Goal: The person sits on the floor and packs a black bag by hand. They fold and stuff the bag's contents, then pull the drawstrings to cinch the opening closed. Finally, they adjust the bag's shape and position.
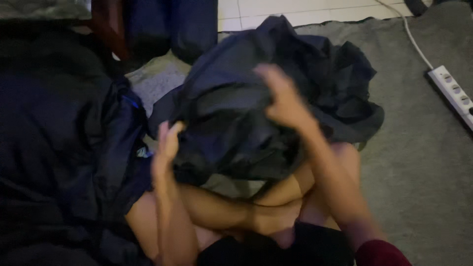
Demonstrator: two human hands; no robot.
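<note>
Dark garment [246, 113], crumpled and bunched, sits between my two hands above my crossed legs [231, 212] on the grey carpet [419, 162]. My right hand [283, 98] lies on top of the bundle, fingers [268, 79] spread apart and pressed flat into the cloth, not closed around any fold that I can see. My left hand [166, 145] meets the bundle's lower left edge, fingers loosely together and slightly curled against the fabric; motion blur keeps me from telling whether they pinch it.

Just beside my left arm, a big heap of dark blue cloth [64, 148] fills that side of the view and crowds the bundle's left flank. More dark fabric hangs behind it, at the top of the frame. Well apart on the right, a white power strip [453, 93] rests on the carpet, its cord [411, 34] running up toward the pale tiled floor [305, 10].

The bundle is too rumpled to show a collar or hem; its bulk stretches roughly from lower left, near my left hand, to upper right.
</note>
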